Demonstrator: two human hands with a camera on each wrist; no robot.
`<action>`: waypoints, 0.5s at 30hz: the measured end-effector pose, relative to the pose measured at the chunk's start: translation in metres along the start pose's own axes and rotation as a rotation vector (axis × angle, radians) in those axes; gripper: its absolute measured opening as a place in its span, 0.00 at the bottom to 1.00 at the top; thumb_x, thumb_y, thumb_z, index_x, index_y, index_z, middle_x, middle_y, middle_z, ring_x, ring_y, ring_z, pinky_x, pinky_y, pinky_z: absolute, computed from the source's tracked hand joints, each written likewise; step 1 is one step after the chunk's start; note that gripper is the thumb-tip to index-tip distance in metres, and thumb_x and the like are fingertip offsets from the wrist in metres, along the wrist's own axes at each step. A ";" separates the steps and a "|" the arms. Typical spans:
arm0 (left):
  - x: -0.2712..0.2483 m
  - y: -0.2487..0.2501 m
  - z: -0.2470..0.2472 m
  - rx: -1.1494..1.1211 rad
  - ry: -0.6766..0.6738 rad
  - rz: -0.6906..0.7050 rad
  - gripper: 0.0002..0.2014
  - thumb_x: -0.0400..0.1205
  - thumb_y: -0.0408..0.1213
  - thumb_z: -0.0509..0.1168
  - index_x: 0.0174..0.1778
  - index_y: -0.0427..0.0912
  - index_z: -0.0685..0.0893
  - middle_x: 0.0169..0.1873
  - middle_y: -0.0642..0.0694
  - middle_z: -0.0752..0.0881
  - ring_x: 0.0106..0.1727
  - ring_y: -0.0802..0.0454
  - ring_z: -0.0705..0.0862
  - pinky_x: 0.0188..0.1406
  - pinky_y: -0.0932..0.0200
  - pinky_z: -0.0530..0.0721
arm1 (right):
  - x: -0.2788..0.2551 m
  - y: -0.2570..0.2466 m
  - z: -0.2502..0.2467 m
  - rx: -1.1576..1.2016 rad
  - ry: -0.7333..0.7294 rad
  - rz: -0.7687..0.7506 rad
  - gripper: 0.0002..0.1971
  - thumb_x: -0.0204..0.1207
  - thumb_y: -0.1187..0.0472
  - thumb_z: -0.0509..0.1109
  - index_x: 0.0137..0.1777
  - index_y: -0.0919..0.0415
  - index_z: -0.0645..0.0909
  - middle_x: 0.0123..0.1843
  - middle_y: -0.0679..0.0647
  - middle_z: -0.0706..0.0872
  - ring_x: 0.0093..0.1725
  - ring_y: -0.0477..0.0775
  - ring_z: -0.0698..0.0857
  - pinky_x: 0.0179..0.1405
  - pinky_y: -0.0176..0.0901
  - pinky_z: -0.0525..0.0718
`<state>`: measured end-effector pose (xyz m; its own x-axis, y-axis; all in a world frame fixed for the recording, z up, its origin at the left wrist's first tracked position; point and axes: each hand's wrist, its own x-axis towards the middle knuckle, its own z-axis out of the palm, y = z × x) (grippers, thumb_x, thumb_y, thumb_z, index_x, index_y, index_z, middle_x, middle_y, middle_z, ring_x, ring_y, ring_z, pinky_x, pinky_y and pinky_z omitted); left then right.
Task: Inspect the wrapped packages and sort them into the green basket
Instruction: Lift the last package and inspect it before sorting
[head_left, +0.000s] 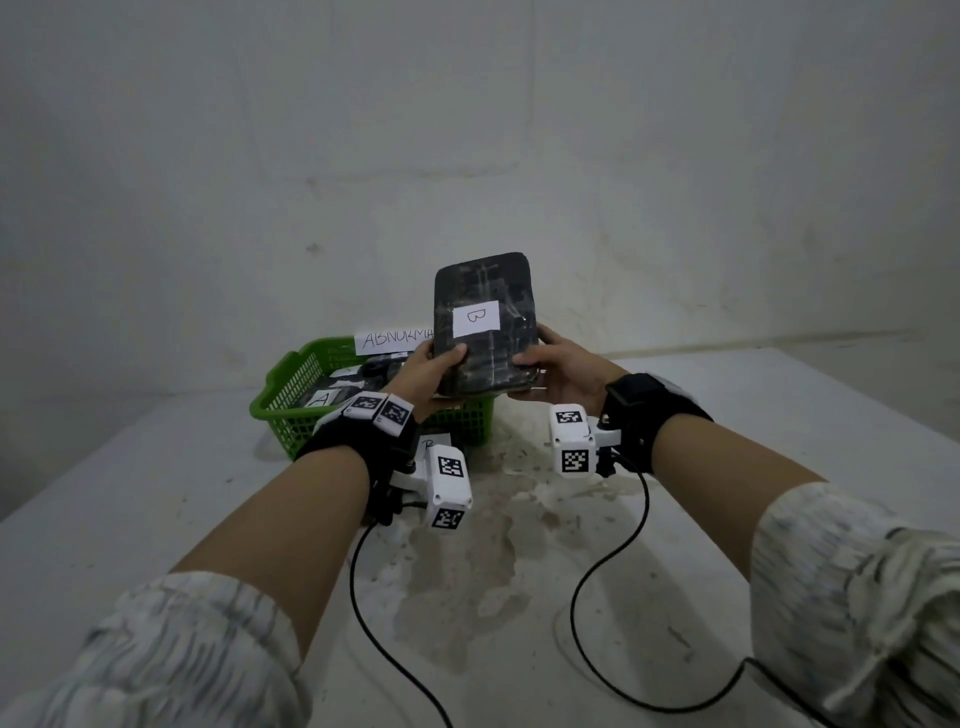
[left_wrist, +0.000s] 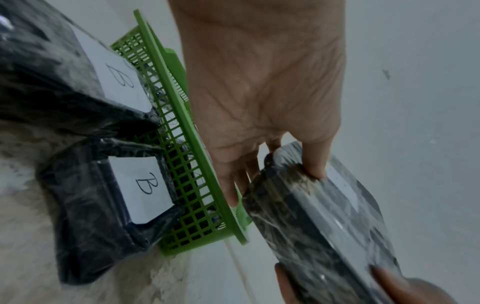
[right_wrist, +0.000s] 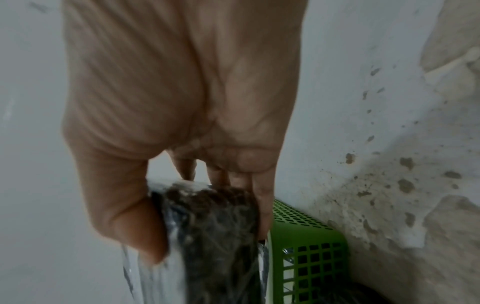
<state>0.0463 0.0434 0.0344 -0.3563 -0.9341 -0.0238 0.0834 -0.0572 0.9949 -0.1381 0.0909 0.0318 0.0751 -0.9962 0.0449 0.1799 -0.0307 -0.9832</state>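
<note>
White desk (head_left: 727, 441) carries the green basket (head_left: 291, 410). Above the basket, left hand (head_left: 426, 379) and right hand (head_left: 561, 369) grip a black wrapped package (head_left: 485, 322), long axis upright, label "B" facing the camera.

Left wrist view: two "B" packages (left_wrist: 103, 197) lie just beside the basket (left_wrist: 187, 164).

Right wrist view: thumb (right_wrist: 124, 216) and fingers pinch the package's shiny, wrinkled edge (right_wrist: 215, 236).

Pale streaked sleeves (head_left: 192, 660) pushed up at lower corners; black wrist straps (head_left: 657, 410) mid-frame, carrying white camera blocks (head_left: 571, 447) with black-and-white square markers, trailing black cables (head_left: 587, 582) downward.
</note>
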 end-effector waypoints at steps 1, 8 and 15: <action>0.001 0.001 0.000 0.002 0.025 0.028 0.26 0.83 0.36 0.64 0.77 0.43 0.65 0.70 0.39 0.77 0.63 0.40 0.80 0.62 0.37 0.80 | -0.001 0.000 0.000 0.019 0.010 0.004 0.21 0.80 0.57 0.67 0.72 0.48 0.73 0.57 0.57 0.84 0.53 0.57 0.84 0.59 0.55 0.83; -0.008 0.015 0.003 0.258 -0.098 0.095 0.23 0.85 0.40 0.59 0.76 0.58 0.65 0.61 0.39 0.82 0.54 0.42 0.84 0.49 0.44 0.84 | 0.000 -0.012 0.006 0.088 0.115 -0.031 0.11 0.79 0.44 0.67 0.48 0.49 0.73 0.56 0.53 0.80 0.56 0.58 0.81 0.55 0.57 0.81; -0.013 0.026 0.016 0.039 -0.305 -0.059 0.36 0.79 0.70 0.43 0.67 0.47 0.79 0.62 0.44 0.84 0.63 0.43 0.83 0.57 0.42 0.83 | -0.001 -0.018 0.023 -0.013 0.203 -0.160 0.13 0.83 0.46 0.62 0.61 0.51 0.79 0.52 0.46 0.84 0.52 0.49 0.82 0.47 0.48 0.84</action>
<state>0.0378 0.0600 0.0621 -0.6226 -0.7804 -0.0569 0.0209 -0.0893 0.9958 -0.1193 0.0939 0.0537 -0.1521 -0.9745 0.1652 0.1610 -0.1894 -0.9686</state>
